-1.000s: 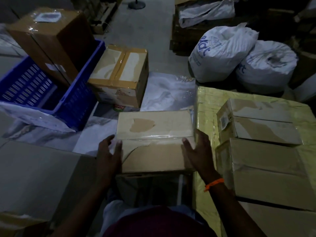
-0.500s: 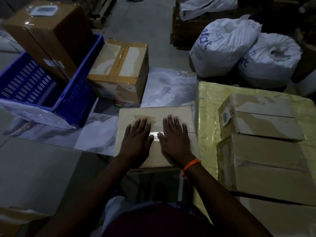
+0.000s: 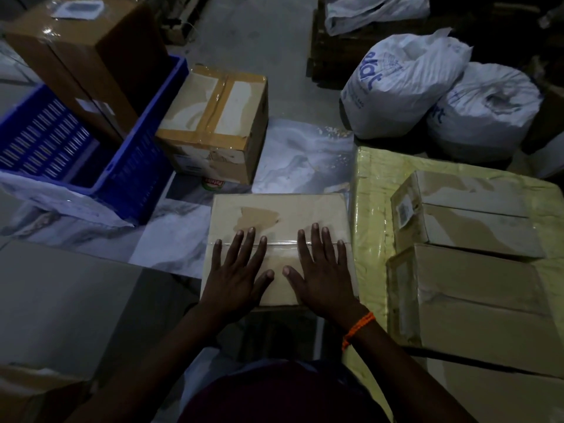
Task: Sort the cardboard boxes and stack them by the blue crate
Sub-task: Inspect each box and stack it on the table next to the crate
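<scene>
A flat, taped cardboard box (image 3: 283, 209) lies in front of me on another box. My left hand (image 3: 236, 270) and my right hand (image 3: 323, 270) both rest flat on its lid, fingers spread, side by side. The blue crate (image 3: 143, 132) stands at the left with a tall brown box (image 3: 88, 53) leaning inside it. A taped box (image 3: 216, 117) sits on the floor against the crate's right wall. At the right, two more boxes, one (image 3: 470, 215) behind the other (image 3: 485, 303), lie on a yellow wrapped package (image 3: 372, 190).
Two white sacks, one (image 3: 403, 83) left of the other (image 3: 485, 111), stand at the back right. A small green-labelled can (image 3: 212, 184) lies under the taped box's edge. A large grey box (image 3: 61, 300) fills the lower left. Marbled floor (image 3: 302, 154) shows in the middle.
My hands left the sides of the flat box and moved onto its lid, then spread slightly apart. The box has settled lower, and the view shifted a little.
</scene>
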The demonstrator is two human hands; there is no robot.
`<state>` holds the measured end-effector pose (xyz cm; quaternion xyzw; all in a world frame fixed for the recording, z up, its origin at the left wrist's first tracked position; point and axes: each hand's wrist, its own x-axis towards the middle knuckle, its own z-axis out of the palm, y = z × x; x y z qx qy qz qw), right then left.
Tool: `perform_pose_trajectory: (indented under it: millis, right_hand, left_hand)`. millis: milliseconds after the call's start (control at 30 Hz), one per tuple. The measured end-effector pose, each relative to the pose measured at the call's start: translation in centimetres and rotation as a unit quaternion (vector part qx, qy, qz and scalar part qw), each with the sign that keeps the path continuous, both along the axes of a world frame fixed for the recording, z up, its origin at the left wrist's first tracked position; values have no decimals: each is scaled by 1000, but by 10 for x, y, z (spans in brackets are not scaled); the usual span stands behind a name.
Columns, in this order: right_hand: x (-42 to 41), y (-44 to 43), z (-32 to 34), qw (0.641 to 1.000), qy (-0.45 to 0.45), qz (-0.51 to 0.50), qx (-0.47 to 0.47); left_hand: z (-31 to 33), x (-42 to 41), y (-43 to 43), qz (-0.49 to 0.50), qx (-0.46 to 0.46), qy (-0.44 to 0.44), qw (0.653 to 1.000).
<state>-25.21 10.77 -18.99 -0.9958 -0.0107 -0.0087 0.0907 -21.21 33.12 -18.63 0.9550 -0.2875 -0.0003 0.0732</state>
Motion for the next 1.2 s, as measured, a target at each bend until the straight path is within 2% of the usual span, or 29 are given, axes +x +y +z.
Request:
perform_pose_trajectory:
  millis: [167,333,433,667,800,833,967,1067,1133,1200]
  right_hand:
    - [3,1,1,999,37,8,-5]
    - [-1,-3,1,999,32,-1,-9]
    - [2,1,5,999,24,-26,22]
    - [1,-15,17,975,11,-165,150]
    - [4,-44,24,908,47,-240,341]
    - [4,-49,27,897,46,-240,368]
    - [9,-48,51,892,29,-200,404]
    - [20,-33,78,895,-7,-162,417]
    - [27,-21,97,890,-12,-110,443]
    - [37,-9,112,902,3,-33,430]
  left_hand:
    - [-7,3,1,-3,-1,10,1000]
    - [-6,-1,-3,-1,-6,29,1000]
    - [1,1,1,21,7,35,999]
    - [3,9,6,75,15,61,995]
    - [3,15,14,101,-9,67,993]
    - [3,15,14,105,-13,71,992]
    - [7,17,20,121,-30,91,988]
    - [13,26,47,141,-98,124,977]
    - [21,34,69,164,-142,169,961]
    - [35,41,84,198,-161,210,944]
